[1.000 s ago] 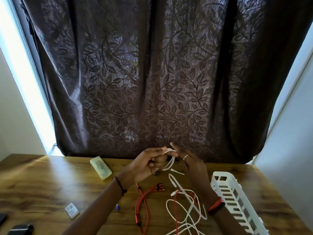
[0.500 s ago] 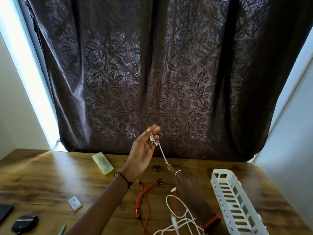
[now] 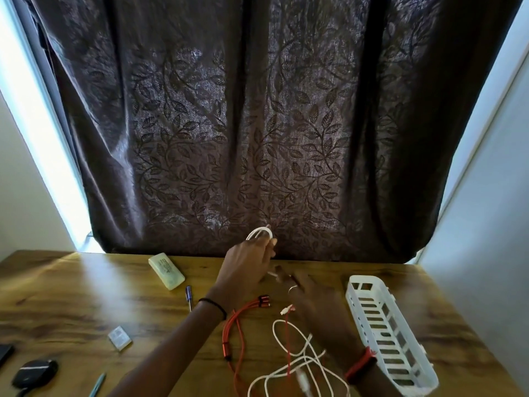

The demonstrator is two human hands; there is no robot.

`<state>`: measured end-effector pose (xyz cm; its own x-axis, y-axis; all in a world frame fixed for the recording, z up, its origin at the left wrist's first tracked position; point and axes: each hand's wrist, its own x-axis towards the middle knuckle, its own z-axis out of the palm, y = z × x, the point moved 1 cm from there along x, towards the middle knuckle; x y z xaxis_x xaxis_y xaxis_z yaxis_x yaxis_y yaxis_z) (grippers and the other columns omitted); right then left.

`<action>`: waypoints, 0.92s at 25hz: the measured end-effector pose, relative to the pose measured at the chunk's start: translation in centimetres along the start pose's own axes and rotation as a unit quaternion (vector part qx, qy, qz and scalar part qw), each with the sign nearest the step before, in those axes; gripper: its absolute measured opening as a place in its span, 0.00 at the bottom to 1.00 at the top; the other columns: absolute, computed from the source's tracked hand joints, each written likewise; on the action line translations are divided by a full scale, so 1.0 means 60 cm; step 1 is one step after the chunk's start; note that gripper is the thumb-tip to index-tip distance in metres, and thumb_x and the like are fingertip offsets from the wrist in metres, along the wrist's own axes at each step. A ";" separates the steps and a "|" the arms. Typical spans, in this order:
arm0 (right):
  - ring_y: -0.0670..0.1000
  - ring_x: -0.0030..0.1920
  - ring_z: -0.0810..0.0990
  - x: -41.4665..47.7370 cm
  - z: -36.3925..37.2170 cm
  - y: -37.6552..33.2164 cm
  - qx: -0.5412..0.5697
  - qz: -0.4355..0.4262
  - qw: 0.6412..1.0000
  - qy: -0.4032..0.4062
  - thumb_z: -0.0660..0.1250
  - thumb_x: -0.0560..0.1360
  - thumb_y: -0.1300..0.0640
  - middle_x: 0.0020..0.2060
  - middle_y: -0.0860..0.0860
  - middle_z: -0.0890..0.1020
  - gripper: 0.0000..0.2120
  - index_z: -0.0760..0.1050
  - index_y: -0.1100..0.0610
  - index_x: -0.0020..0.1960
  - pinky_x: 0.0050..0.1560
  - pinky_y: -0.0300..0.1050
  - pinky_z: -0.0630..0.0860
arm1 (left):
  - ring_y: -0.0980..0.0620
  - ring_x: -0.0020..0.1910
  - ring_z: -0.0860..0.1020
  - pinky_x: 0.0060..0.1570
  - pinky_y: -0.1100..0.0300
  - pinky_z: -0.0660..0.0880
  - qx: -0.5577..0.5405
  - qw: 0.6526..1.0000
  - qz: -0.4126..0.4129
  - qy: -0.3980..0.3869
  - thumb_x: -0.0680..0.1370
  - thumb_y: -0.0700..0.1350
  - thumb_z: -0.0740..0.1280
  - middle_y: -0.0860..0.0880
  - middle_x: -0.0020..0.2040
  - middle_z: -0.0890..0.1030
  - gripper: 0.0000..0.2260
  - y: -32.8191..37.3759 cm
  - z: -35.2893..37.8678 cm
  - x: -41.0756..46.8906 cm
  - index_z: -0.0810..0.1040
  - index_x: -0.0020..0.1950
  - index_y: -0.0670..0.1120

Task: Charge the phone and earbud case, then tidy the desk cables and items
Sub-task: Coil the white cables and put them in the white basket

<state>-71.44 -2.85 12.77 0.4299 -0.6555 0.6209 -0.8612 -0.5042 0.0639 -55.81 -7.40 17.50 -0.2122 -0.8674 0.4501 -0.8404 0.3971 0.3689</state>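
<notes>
**Desk:** What are the hands doing?

**Photographer:** The left hand (image 3: 246,262) is raised above the far middle of the wooden desk (image 3: 71,296). Its fingers are curled round a small coil of white cable (image 3: 259,233), held up against the dark leaf-patterned curtain (image 3: 257,124). The right hand (image 3: 315,302) is just right of it and lower, its fingers stretched toward the left hand. A short white strand shows between the two. Blur hides whether the right hand pinches that strand, so its hold cannot be told.

**Desk:** Where is the rest of that cable?

**Photographer:** Loose white loops lie on the desk near the front, under the right forearm. A red cable (image 3: 232,330) lies just left of them, partly crossing them.

**Desk:** What about the other items?

**Photographer:** A white slotted basket (image 3: 367,278) lies along the right side. A pale green case (image 3: 166,270) sits far left of the hands, with a blue pen (image 3: 189,296) just beside it. A small white square (image 3: 119,338) lies nearer. At the near left are the black earbud case (image 3: 34,372) and a dark flat slab (image 3: 4,353) cut by the frame edge, well apart from the cables. A teal pen (image 3: 97,385) lies at the near edge.
</notes>
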 end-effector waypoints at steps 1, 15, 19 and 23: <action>0.50 0.32 0.79 0.003 -0.009 0.017 0.009 0.011 1.000 -0.010 0.70 0.67 0.64 0.46 0.53 0.80 0.23 0.72 0.54 0.61 0.25 0.42 0.74 | 0.48 0.43 0.81 0.38 0.58 0.70 0.022 1.000 0.012 -0.017 0.82 0.50 0.54 0.48 0.44 0.83 0.12 0.001 -0.002 -0.003 0.74 0.56 0.46; 0.44 0.30 0.76 0.017 -0.018 0.068 -0.005 0.069 0.997 0.020 0.78 0.63 0.56 0.45 0.48 0.78 0.37 0.66 0.47 0.68 0.24 0.33 0.63 | 0.58 0.24 0.54 0.29 0.64 0.58 -0.628 0.727 -0.100 -0.259 0.80 0.48 0.57 0.54 0.25 0.57 0.17 0.015 -0.025 -0.031 0.81 0.53 0.38; 0.47 0.34 0.82 0.031 -0.014 0.037 0.091 0.100 0.989 0.053 0.68 0.69 0.64 0.47 0.50 0.82 0.25 0.72 0.51 0.64 0.30 0.33 0.74 | 0.59 0.21 0.61 0.27 0.68 0.67 -0.802 0.536 -0.175 -0.199 0.78 0.46 0.58 0.55 0.23 0.62 0.16 0.017 -0.015 -0.038 0.80 0.56 0.38; 0.55 0.40 0.81 0.021 0.014 -0.004 0.211 0.244 0.945 -0.052 0.57 0.78 0.46 0.41 0.58 0.83 0.21 0.78 0.61 0.55 0.37 0.39 0.71 | 0.59 0.25 0.72 0.34 0.65 0.75 -0.894 0.393 -0.167 -0.132 0.67 0.39 0.76 0.55 0.31 0.76 0.27 0.008 -0.001 -0.036 0.74 0.63 0.34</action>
<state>-70.49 -4.03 12.86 0.0524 -0.9086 0.4143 -0.7879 -0.2925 -0.5419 -55.75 -5.32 16.77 -0.4813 -0.8681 0.1215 0.8024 -0.3805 0.4598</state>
